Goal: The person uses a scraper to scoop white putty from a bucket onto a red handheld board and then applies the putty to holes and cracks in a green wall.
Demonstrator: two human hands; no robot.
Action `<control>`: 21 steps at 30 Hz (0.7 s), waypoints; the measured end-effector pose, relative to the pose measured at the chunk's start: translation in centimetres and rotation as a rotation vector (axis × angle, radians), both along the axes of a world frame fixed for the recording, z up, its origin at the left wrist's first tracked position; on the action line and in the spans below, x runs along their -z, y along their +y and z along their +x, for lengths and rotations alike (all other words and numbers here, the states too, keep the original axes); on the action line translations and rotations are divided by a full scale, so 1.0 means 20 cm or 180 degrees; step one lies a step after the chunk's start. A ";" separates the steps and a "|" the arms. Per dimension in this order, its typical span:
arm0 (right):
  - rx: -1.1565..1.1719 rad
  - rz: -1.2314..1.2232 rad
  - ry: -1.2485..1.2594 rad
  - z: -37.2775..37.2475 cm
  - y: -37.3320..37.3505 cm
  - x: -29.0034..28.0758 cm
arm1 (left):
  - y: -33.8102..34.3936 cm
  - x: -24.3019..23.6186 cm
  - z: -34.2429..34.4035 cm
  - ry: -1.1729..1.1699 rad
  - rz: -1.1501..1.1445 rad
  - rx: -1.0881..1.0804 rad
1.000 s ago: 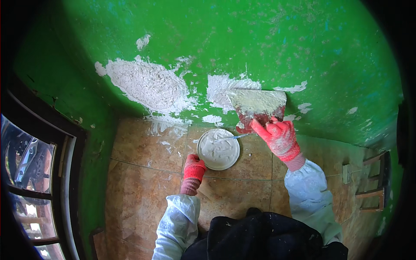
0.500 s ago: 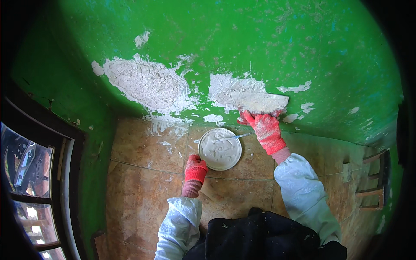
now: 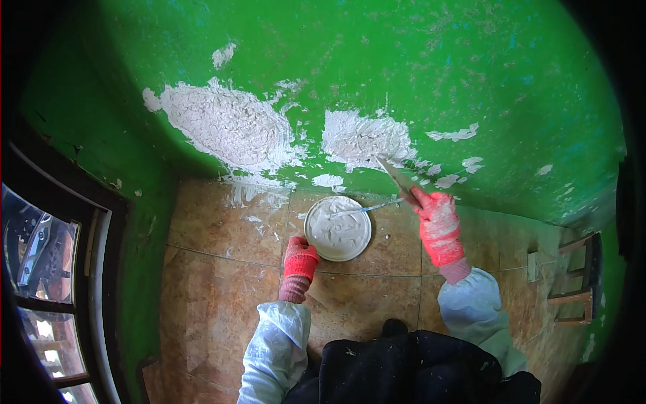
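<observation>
The scraper (image 3: 397, 180) is right of centre in the frame, turned nearly edge-on, its tip pointing up and left at the lower edge of the right-hand white patch (image 3: 363, 135); whether it touches the wall (image 3: 377, 54) I cannot tell. The right hand (image 3: 439, 219), in a red glove, is closed around its near end, with no gap showing between fingers and tool. The scraper looks light and thin, probably stiff with a little spring, and the paste-smeared glove could make it slippery; low on the blade, close to the handle, seems the steadiest hold. Below and left, near the middle of the frame, is a round white container (image 3: 340, 259) of soft, sticky-looking white paste (image 3: 330, 236), likely heavier than the scraper and best held by its rim. The left hand (image 3: 301, 259), gloved alike, has its fingers curled in at the lower left of that rim, apparently gripping it. A thin blue-and-white stick (image 3: 377, 206) lies across the rim and juts toward the right hand. Farther out are the larger white patch (image 3: 229, 124) at upper left, brown floor tiles (image 3: 222, 303) below, and a window (image 3: 40, 249) at far left.
</observation>
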State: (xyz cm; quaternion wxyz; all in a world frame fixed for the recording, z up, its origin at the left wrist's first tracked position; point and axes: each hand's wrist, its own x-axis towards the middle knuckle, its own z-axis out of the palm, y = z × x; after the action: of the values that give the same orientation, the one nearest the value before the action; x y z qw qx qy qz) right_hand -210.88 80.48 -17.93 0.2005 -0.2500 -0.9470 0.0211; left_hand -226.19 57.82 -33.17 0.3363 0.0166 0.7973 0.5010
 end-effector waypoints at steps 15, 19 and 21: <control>0.0142 0.0176 0.0652 -0.28 0.22 -0.01 | -0.03 0.21 -0.02 -0.0036 0.0150 -0.0170; 0.0347 -0.0021 0.0867 -0.14 0.20 0.01 | 0.00 0.16 0.00 0.0192 -0.0004 -0.0022; 0.0252 -0.0077 0.0782 -0.10 0.18 0.02 | 0.01 0.09 0.00 0.0088 -0.0043 -0.0002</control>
State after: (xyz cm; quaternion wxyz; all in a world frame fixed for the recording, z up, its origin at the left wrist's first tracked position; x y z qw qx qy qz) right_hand -212.80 84.08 -18.40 0.3127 -0.2851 -0.9044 0.0551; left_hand -226.22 58.04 -34.87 0.3251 0.0210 0.8052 0.4954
